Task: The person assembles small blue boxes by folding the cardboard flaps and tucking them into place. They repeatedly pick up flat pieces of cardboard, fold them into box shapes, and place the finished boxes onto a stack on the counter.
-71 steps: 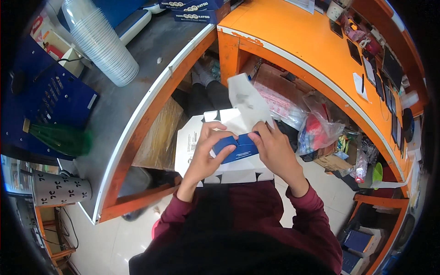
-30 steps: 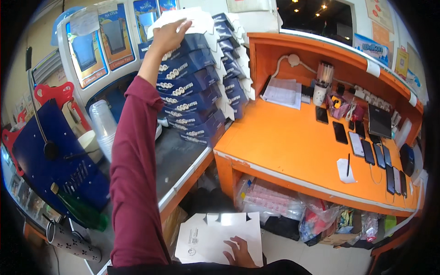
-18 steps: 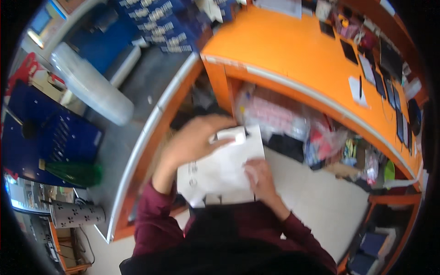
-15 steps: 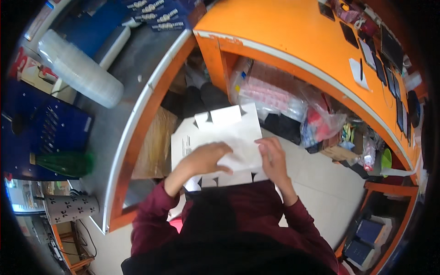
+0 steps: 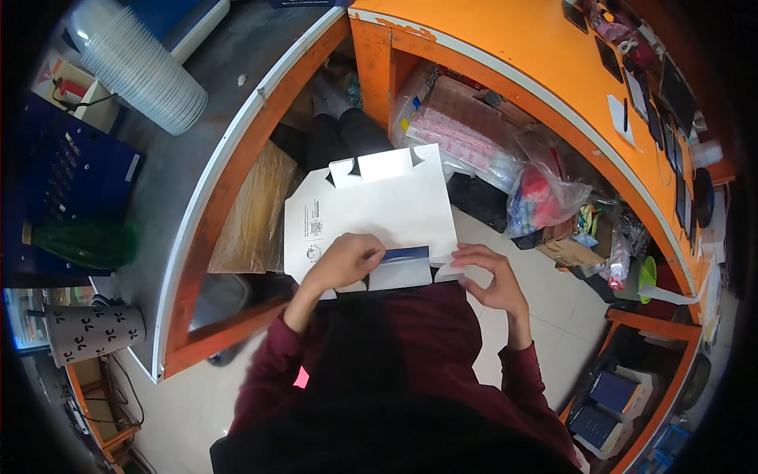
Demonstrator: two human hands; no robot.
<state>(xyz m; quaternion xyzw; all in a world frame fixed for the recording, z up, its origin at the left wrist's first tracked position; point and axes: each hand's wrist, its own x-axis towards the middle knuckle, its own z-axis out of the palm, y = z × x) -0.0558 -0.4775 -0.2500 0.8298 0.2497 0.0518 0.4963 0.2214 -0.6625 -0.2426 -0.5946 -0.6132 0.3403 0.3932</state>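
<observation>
A white cardboard box blank (image 5: 387, 205), with cut flaps on its far and near edges, lies flat over my lap. The near middle flap (image 5: 399, 272) is folded up and shows a dark blue strip along its crease. My left hand (image 5: 343, 261) rests on the near edge left of this flap, its fingers curled against the board; the fingertips are partly hidden. At the near right corner my right hand (image 5: 493, 280) has its thumb and fingers around a small side flap. Small dark print shows on the blank's left part.
On the grey counter at left stand stacked clear plastic cups (image 5: 150, 79), a green bottle (image 5: 83, 241) and a patterned cup (image 5: 95, 332). An orange desk (image 5: 505, 31) curves along the far right, with phones on top and plastic-wrapped goods (image 5: 474, 130) underneath. A wrapped carton (image 5: 253, 209) stands below the counter.
The near middle flap has come up and folded, exposing its blue strip. My left hand has drawn back toward the near edge, and my right hand has shifted to the small corner flap.
</observation>
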